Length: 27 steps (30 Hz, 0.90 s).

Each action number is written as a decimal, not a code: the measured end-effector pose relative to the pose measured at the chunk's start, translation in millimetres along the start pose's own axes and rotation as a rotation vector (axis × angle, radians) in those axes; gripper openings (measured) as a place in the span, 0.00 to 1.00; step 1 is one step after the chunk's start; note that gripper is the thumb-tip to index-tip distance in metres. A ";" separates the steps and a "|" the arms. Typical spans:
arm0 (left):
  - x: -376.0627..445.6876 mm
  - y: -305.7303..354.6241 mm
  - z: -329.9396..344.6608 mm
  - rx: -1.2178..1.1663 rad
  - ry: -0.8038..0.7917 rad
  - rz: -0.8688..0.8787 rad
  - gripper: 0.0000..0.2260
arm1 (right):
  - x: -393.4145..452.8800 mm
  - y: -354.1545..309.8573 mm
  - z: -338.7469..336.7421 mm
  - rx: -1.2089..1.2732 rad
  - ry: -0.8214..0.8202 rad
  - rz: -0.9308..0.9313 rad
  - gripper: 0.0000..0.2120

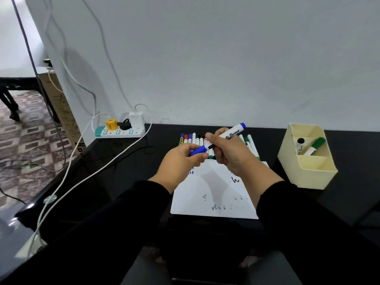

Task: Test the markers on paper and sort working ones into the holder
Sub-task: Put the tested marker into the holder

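My right hand (230,153) grips a white whiteboard marker (233,132) with a blue end, held tilted above the paper. My left hand (183,159) pinches its blue cap (198,150), which sits at the marker's tip. Under both hands lies a white sheet of paper (213,194) with blue, black and green scribbles. A row of several markers (191,138) lies behind the hands, partly hidden by them. The cream holder (308,167) stands at the right; its back compartment holds a black-capped marker (300,144) and a green one (316,145).
A power strip (120,132) with plugs and white cables lies at the back left of the black desk (115,175). One white cable (86,177) runs across the desk's left part. The wall is close behind the markers.
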<state>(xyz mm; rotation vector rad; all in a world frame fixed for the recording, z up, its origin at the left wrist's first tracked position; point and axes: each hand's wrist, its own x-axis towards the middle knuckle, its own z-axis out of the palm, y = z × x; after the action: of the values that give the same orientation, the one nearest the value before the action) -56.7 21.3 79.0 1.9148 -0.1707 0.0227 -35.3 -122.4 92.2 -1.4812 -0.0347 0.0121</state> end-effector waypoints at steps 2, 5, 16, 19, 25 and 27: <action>1.6 4.3 -0.6 -0.058 -0.015 -0.008 0.03 | -2.1 -5.2 -6.2 0.058 -0.058 0.038 0.14; 4.0 10.1 -2.3 -0.064 -0.095 -0.010 0.03 | -3.8 -11.7 -12.9 0.100 -0.034 0.076 0.15; 4.3 18.1 8.8 0.202 -0.010 0.057 0.04 | -1.5 -0.3 2.7 0.220 0.210 0.138 0.13; 7.0 8.4 5.4 0.354 -0.048 0.073 0.08 | -1.8 7.2 0.7 0.176 0.196 0.200 0.14; 25.2 -30.4 0.9 0.588 -0.084 -0.019 0.29 | 6.7 13.8 -13.6 0.113 0.306 0.222 0.16; 28.2 -53.5 0.8 0.752 -0.118 -0.121 0.32 | 11.2 11.4 -24.4 0.000 0.378 0.153 0.12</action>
<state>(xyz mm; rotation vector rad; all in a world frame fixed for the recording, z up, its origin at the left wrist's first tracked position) -22.0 35.3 31.6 2.6768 -0.1337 -0.1238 -23.2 -145.4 78.9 -1.4622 0.3843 -0.1439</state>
